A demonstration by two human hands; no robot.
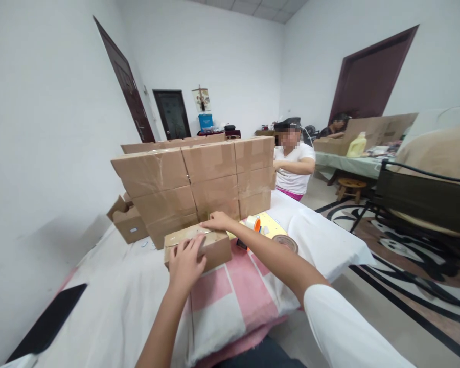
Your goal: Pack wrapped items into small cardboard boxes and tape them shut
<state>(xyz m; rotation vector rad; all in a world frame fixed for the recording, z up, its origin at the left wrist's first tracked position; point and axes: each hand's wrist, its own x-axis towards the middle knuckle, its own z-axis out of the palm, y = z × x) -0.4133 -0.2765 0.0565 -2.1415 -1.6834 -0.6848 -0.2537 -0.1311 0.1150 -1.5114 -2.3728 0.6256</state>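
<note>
A small brown cardboard box [214, 248] lies on the cloth-covered table [115, 301] in front of me. My left hand [186, 263] rests flat on its near top edge, fingers stretched out. My right hand [217, 221] lies over the box's far top edge, fingers extended and pressing down on the taped seam. Neither hand grips anything. Just right of the box sit a roll of brown tape [285, 243] and a white-and-orange tape roll [253, 223] on a yellow sheet [270, 225].
A wall of stacked sealed cartons [199, 179] stands behind the box, with an open carton [128, 222] at its left. A dark phone [48, 322] lies at the near left. A seated person [293, 163] works beyond the stack. A folding chair [417, 197] stands at the right.
</note>
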